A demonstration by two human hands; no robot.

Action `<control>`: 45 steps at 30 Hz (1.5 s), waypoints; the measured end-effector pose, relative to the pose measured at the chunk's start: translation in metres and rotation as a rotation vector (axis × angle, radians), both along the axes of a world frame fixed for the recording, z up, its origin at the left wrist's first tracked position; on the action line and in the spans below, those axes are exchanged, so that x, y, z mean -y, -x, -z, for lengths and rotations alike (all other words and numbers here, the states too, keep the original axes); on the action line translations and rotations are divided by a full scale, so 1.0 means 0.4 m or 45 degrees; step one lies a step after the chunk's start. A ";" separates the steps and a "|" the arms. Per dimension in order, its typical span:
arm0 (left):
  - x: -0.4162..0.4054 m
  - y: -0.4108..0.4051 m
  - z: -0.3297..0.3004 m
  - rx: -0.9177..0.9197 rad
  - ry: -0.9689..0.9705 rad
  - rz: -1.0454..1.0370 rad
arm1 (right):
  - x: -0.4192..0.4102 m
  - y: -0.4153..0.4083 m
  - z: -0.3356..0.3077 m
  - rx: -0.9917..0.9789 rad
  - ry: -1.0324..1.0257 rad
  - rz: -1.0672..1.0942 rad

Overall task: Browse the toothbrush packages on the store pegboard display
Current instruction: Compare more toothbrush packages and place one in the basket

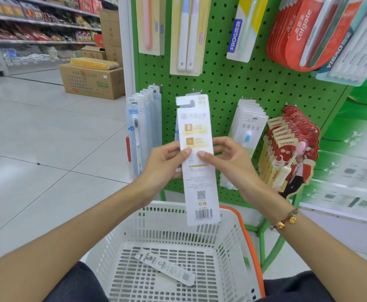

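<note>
Toothbrush package (196, 171), pinched between left hand (163, 164), right hand (232, 162)

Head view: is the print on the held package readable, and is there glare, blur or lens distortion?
Head view: the held package is washed out by glare at its top, with small text too soft to read; only its barcode resolves. Wide-angle bending tilts the pegboard and the hanging Colgate packs near the edges. Light is even, with faint shadows.
</note>
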State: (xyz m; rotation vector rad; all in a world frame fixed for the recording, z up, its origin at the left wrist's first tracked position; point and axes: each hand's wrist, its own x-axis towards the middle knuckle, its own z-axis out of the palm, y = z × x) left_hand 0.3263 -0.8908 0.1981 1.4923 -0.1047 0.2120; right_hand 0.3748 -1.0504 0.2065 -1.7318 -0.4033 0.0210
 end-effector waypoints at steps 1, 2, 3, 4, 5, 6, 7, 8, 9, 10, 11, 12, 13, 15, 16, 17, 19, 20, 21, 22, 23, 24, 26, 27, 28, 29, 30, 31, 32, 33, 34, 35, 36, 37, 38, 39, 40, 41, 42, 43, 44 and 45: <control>0.000 -0.002 -0.004 0.020 0.039 -0.061 | -0.002 0.002 0.000 0.004 0.002 -0.015; -0.001 -0.004 -0.007 0.031 0.079 -0.124 | -0.004 0.005 0.000 0.016 0.013 -0.027; -0.003 -0.007 -0.009 0.037 0.122 -0.184 | -0.006 0.007 0.002 0.041 0.043 -0.030; -0.005 -0.009 -0.010 0.042 0.158 -0.244 | -0.009 0.010 0.004 0.093 0.100 -0.017; -0.007 -0.011 -0.010 0.049 0.184 -0.300 | -0.011 0.012 0.008 0.182 0.189 0.011; -0.008 -0.012 -0.010 0.056 0.202 -0.355 | -0.014 0.015 0.013 0.297 0.304 0.037; -0.008 -0.011 -0.009 0.064 0.219 -0.403 | -0.016 0.019 0.018 0.420 0.421 0.048; -0.007 -0.010 -0.006 0.075 0.231 -0.440 | -0.019 0.025 0.023 0.530 0.524 0.047; -0.005 -0.008 -0.004 0.086 0.243 -0.463 | -0.022 0.032 0.027 0.612 0.601 0.045; -0.003 -0.005 -0.004 0.091 0.254 -0.477 | -0.025 0.037 0.030 0.660 0.654 0.047; -0.003 -0.001 -0.005 0.095 0.267 -0.482 | -0.028 0.041 0.034 0.686 0.689 0.050; -0.001 0.000 -0.008 0.094 0.279 -0.485 | -0.030 0.042 0.036 0.698 0.713 0.052; 0.001 0.000 -0.012 0.089 0.293 -0.481 | -0.032 0.042 0.037 0.703 0.733 0.052; 0.006 0.003 -0.028 0.076 0.315 -0.470 | -0.042 0.045 0.029 0.706 0.748 0.065; 0.005 0.005 -0.042 0.075 0.314 -0.464 | -0.048 0.046 0.021 0.711 0.731 0.077; 0.005 0.006 -0.053 0.069 0.305 -0.453 | -0.052 0.043 0.016 0.696 0.701 0.080; -0.005 0.016 -0.078 0.057 0.275 -0.407 | -0.060 0.042 0.000 0.587 0.578 0.032; -0.013 0.024 -0.089 0.048 0.251 -0.384 | -0.062 0.042 -0.008 0.509 0.502 -0.023; -0.027 0.031 -0.103 0.036 0.223 -0.369 | -0.065 0.044 -0.020 0.420 0.419 -0.101; -0.044 0.034 -0.113 0.015 0.194 -0.374 | -0.067 0.048 -0.029 0.321 0.328 -0.206; -0.064 0.034 -0.121 -0.007 0.179 -0.393 | -0.067 0.053 -0.036 0.231 0.240 -0.303; -0.088 0.028 -0.132 -0.016 0.162 -0.417 | -0.071 0.054 -0.048 0.176 0.180 -0.371; -0.135 0.007 -0.150 -0.066 0.108 -0.413 | -0.078 0.053 -0.074 0.081 0.146 -0.436; -0.156 -0.005 -0.157 -0.094 0.091 -0.364 | -0.083 0.047 -0.085 0.019 0.150 -0.480; -0.177 -0.017 -0.162 -0.098 0.091 -0.297 | -0.090 0.039 -0.096 -0.057 0.142 -0.539; -0.200 -0.036 -0.170 -0.072 0.105 -0.222 | -0.103 0.021 -0.111 -0.131 0.129 -0.604; -0.220 -0.050 -0.174 -0.030 0.120 -0.162 | -0.113 0.006 -0.122 -0.196 0.104 -0.660; -0.243 -0.068 -0.182 0.012 0.141 -0.122 | -0.129 -0.020 -0.135 -0.246 0.084 -0.699; -0.263 -0.083 -0.190 0.040 0.171 -0.091 | -0.142 -0.044 -0.145 -0.275 0.071 -0.731; -0.280 -0.093 -0.200 0.050 0.213 -0.068 | -0.154 -0.060 -0.158 -0.292 0.077 -0.755; -0.301 -0.105 -0.212 0.037 0.249 -0.049 | -0.170 -0.080 -0.170 -0.293 0.103 -0.777; -0.316 -0.113 -0.225 0.020 0.260 -0.038 | -0.183 -0.093 -0.181 -0.273 0.144 -0.777; -0.335 -0.121 -0.244 -0.012 0.241 -0.028 | -0.201 -0.109 -0.194 -0.232 0.197 -0.763; -0.349 -0.126 -0.261 -0.054 0.195 -0.008 | -0.213 -0.114 -0.206 -0.185 0.240 -0.731; -0.363 -0.128 -0.281 -0.088 0.138 0.004 | -0.224 -0.119 -0.216 -0.139 0.282 -0.701; -0.378 -0.130 -0.306 -0.125 0.085 0.016 | -0.238 -0.124 -0.234 -0.113 0.329 -0.680; -0.389 -0.131 -0.332 -0.141 0.025 0.013 | -0.248 -0.130 -0.249 -0.071 0.376 -0.657; -0.399 -0.130 -0.363 -0.155 -0.036 0.009 | -0.256 -0.137 -0.270 -0.057 0.403 -0.633; -0.405 -0.128 -0.388 -0.159 -0.098 -0.004 | -0.259 -0.142 -0.286 -0.055 0.431 -0.596; -0.408 -0.126 -0.413 -0.156 -0.140 -0.025 | -0.260 -0.147 -0.302 -0.055 0.461 -0.573; -0.414 -0.126 -0.446 -0.166 -0.170 -0.039 | -0.259 -0.157 -0.333 -0.056 0.532 -0.554; -0.415 -0.124 -0.473 -0.177 -0.206 -0.054 | -0.254 -0.163 -0.359 -0.061 0.617 -0.540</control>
